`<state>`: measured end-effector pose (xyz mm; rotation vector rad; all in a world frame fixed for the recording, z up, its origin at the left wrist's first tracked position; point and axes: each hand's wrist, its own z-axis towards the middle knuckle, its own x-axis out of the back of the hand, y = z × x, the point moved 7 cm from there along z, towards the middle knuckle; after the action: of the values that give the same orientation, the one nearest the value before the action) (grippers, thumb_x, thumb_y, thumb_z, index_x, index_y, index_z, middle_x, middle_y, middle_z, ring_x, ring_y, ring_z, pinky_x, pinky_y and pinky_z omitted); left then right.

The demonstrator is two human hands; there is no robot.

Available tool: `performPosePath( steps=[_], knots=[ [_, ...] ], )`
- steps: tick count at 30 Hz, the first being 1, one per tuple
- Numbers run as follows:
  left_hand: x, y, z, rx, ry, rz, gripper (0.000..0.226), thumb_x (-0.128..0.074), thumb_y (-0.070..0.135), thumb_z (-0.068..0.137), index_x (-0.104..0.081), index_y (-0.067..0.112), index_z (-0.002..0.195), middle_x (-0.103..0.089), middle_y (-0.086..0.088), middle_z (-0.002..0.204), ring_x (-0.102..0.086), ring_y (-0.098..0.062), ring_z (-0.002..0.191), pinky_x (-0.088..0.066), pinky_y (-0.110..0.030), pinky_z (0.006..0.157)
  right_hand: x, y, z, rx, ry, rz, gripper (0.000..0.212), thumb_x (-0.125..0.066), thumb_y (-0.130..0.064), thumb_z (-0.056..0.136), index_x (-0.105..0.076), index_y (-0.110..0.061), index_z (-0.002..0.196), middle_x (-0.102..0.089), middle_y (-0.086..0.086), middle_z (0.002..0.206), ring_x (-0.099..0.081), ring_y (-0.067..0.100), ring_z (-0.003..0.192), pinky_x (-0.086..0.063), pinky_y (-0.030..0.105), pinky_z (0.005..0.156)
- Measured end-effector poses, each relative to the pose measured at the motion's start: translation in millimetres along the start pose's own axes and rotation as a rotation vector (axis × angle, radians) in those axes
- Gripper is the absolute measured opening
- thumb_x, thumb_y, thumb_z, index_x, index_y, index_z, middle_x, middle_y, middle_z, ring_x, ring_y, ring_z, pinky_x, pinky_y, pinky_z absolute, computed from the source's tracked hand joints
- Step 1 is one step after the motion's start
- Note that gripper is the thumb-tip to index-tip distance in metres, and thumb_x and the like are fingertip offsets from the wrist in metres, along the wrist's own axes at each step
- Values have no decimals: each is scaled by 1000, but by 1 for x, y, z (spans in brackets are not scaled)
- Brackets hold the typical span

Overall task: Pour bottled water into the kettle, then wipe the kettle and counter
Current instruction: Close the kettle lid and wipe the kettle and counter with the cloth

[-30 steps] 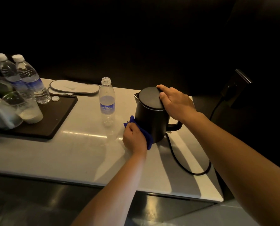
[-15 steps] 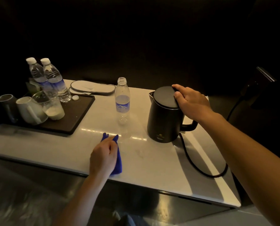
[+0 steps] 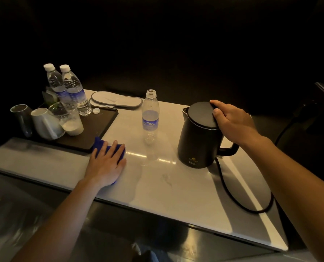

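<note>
The white counter carries a black kettle near its right edge, its lid held down by the right hand. A blue cloth is pressed flat under the open left hand, beside the tray's front corner. An open water bottle is stood in the middle.

- Black kettle: upright at centre-right of the frame, lid shut, handle pointing right.
- Clear water bottle: upright at centre, uncapped, nearly empty, blue label.
- Blue cloth: flat on the pale counter, lower-left of centre.
</note>
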<state>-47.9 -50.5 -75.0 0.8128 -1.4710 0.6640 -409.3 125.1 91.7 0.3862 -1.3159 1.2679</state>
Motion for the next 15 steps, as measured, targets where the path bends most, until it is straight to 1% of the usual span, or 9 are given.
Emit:
performPosePath(
  steps=[5, 9, 13, 15],
  knots=[
    [-2, -3, 1, -29, 0, -10, 67, -12, 62, 98, -5, 36, 159, -5, 8, 170, -2, -20, 156, -8, -50, 124, -1, -1, 1, 0, -3, -2, 47, -30, -46, 103, -40, -34, 147, -63, 4, 115, -51, 16, 94, -52, 38, 75],
    [-1, -5, 2, -57, -3, -11, 67, -12, 63, 97, -5, 37, 159, -6, 10, 170, -3, -17, 156, -9, -49, 124, 0, -2, -1, -2, -4, -10, 47, -29, -47, 103, -39, -35, 147, -62, 3, 111, -53, 17, 92, -54, 40, 75],
    [1, -4, 0, -86, -15, -14, 65, -13, 62, 98, -5, 38, 159, -7, 11, 169, -4, -14, 156, -10, -47, 125, 1, -4, -4, -33, -25, -25, 47, -28, -48, 103, -37, -38, 148, -60, 1, 112, -54, 18, 92, -52, 39, 73],
    [3, -4, -1, -105, -11, -18, 65, -11, 62, 97, -5, 39, 158, -8, 12, 169, -4, -13, 156, -10, -46, 125, 2, -2, -6, -63, 0, -2, 47, -28, -49, 103, -39, -40, 147, -61, 1, 113, -56, 18, 92, -53, 38, 72]
  ],
)
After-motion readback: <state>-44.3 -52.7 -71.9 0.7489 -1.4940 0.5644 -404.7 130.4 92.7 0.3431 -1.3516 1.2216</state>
